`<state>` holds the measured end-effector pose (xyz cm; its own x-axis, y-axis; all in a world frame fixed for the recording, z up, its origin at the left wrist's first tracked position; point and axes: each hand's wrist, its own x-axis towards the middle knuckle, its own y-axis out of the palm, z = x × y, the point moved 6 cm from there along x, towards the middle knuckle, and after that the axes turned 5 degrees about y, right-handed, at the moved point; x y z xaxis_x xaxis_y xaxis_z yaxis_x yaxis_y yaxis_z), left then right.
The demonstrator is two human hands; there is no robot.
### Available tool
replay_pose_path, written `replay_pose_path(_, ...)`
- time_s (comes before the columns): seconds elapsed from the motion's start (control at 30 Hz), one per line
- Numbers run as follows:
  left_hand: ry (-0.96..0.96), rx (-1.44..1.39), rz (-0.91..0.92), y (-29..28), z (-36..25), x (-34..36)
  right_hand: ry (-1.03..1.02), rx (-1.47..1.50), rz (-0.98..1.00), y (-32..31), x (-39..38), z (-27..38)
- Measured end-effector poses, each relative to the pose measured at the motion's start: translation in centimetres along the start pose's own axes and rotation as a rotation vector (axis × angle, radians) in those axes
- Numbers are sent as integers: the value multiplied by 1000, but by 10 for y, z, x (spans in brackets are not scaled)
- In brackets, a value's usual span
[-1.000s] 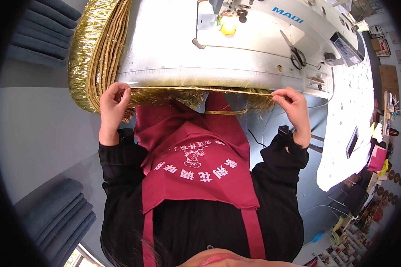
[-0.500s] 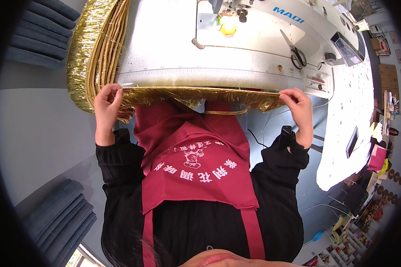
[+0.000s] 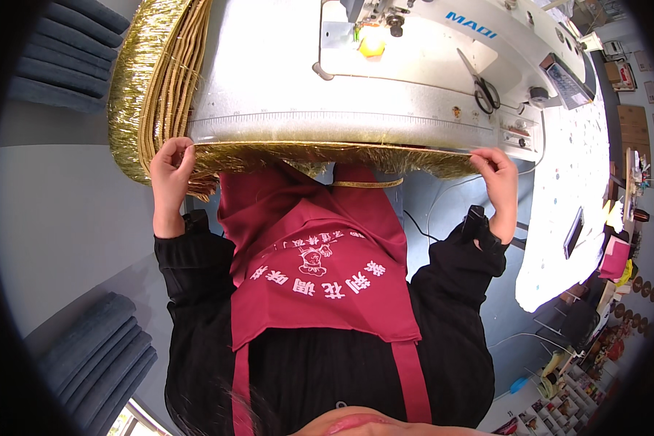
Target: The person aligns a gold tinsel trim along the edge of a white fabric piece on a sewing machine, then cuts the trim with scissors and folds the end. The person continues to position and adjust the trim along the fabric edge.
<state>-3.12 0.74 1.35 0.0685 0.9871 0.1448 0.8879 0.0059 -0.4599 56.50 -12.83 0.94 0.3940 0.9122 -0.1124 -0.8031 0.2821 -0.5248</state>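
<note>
Gold fringe [image 3: 269, 154] is stretched across the frame's upper middle, its edge pinched in the fingers [image 3: 188, 158] of the left hand [image 3: 168, 171] and right hand [image 3: 500, 173]; were either pinch loosened by overpulling, it could be dropped.

Black top [image 3: 305, 370] under a dark red apron [image 3: 283, 316]
Long sleeves [image 3: 196, 272] with gathered cuffs [image 3: 192, 249]; 2 red straps [image 3: 411, 381]; white lettering [image 3: 333, 291] and 1 cartoon figure [image 3: 313, 260] printed on the apron; left hand [image 3: 171, 174], right hand [image 3: 500, 185] bare.
</note>
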Motion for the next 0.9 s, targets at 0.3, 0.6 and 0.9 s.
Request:
replay_pose_path(0.3, -3, 7, 2, 1, 4, 2, 33, -44, -22, -4, -4, -2)
replay_pose_path(0.6, -2, 12, 1, 2, 4, 3, 37, -54, -25, -3, -2, 0)
replay_pose_path(0.9, -21, 21, 53, 6, -2, 2, 48, -30, -47, -7, 0, -7)
